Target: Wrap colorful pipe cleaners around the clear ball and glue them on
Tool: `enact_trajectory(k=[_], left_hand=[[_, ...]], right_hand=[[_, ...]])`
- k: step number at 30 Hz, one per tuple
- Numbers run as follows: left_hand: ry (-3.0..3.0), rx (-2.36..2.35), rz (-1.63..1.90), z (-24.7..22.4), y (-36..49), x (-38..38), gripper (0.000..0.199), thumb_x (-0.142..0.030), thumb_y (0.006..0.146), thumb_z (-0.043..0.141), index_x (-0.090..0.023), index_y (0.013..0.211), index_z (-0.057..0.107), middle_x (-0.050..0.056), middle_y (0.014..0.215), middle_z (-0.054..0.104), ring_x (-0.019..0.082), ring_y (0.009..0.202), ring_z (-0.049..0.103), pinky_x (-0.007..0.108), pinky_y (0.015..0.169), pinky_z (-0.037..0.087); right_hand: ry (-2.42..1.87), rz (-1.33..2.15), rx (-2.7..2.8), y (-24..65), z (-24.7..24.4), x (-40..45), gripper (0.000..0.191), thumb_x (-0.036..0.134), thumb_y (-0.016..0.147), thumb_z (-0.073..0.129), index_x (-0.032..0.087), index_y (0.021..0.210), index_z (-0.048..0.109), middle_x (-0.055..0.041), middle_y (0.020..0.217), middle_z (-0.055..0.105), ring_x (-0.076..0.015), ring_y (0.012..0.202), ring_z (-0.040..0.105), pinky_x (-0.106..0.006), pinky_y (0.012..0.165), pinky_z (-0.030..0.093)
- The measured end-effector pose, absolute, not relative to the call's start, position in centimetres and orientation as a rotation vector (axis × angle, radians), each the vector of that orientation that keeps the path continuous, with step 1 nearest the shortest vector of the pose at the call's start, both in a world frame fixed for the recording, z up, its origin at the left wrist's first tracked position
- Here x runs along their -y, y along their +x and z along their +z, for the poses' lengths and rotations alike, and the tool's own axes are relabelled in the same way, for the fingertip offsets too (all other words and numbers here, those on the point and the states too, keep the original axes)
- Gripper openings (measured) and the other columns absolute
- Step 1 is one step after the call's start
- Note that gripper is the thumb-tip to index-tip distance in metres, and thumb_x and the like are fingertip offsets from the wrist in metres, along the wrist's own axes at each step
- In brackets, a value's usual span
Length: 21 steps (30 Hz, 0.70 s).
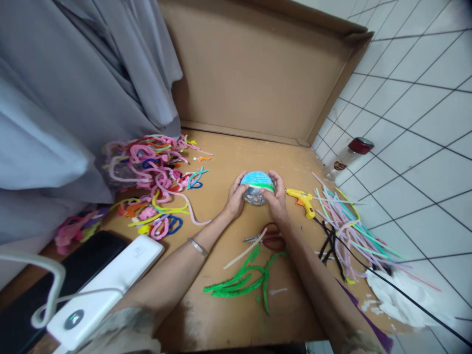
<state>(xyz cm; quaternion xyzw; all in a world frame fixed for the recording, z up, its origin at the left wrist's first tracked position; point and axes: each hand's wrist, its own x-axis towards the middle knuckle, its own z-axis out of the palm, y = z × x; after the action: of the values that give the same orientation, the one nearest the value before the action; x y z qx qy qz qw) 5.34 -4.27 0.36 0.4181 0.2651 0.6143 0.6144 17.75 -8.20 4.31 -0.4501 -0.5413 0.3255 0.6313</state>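
Note:
Between my two hands, over the middle of the table, is a round ball-like piece [257, 180] with a blue upper part, a green band and a clear, shiny lower part. My left hand [236, 194] wraps its left side, the thumb pressed on the front. On the right side my right hand [276, 197] grips it the same way, thumb near the green band. Closer to me lie red-handled scissors [273, 237], partly behind my right wrist, and several green pipe cleaners [239, 282]. A pale strip [245, 249] crosses near the scissor blades.
Tangled coloured pipe cleaners [147, 167] heap at the left by a grey curtain [92, 73]. A white power bank [106, 290] sits front left. At right are a yellow glue gun [303, 200], straight pipe cleaners [342, 226], a red-lidded jar [348, 160] and a black cord [398, 285].

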Motion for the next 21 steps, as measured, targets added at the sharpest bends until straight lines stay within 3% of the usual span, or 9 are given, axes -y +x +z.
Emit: enact_trajectory(k=[9,15,21], left_hand=[[0.891,-0.499,1.256,1.7,4.3,4.6,0.073,-0.042,0.06,0.087,-0.019,0.124,0.062,0.012,0.132,0.064,0.028,0.12,0.061,0.043,0.105,0.046],[0.892,-0.501,1.203,1.7,3.7,4.3,0.076,-0.039,0.056,0.09,-0.02,0.124,0.06,0.013,0.131,0.064,0.027,0.112,0.065,0.04,0.096,0.051],[0.915,-0.489,1.192,1.7,3.9,4.4,0.083,-0.045,0.057,0.088,-0.019,0.129,0.058,0.015,0.133,0.063,0.031,0.119,0.062,0.043,0.102,0.049]], right_hand=[[-0.97,0.764,1.155,19.0,4.4,7.5,0.062,0.036,0.065,0.074,0.022,0.121,0.051,-0.0118,0.129,0.058,-0.0279,0.125,0.054,-0.048,0.11,0.042],[-0.953,0.783,1.135,19.0,4.9,7.5,0.063,0.038,0.063,0.076,0.022,0.118,0.052,-0.0118,0.124,0.06,-0.0283,0.123,0.055,-0.049,0.109,0.043],[-0.957,0.731,1.139,18.7,5.1,7.5,0.062,0.042,0.064,0.077,0.022,0.117,0.053,-0.0116,0.124,0.06,-0.0274,0.12,0.057,-0.048,0.108,0.044]])
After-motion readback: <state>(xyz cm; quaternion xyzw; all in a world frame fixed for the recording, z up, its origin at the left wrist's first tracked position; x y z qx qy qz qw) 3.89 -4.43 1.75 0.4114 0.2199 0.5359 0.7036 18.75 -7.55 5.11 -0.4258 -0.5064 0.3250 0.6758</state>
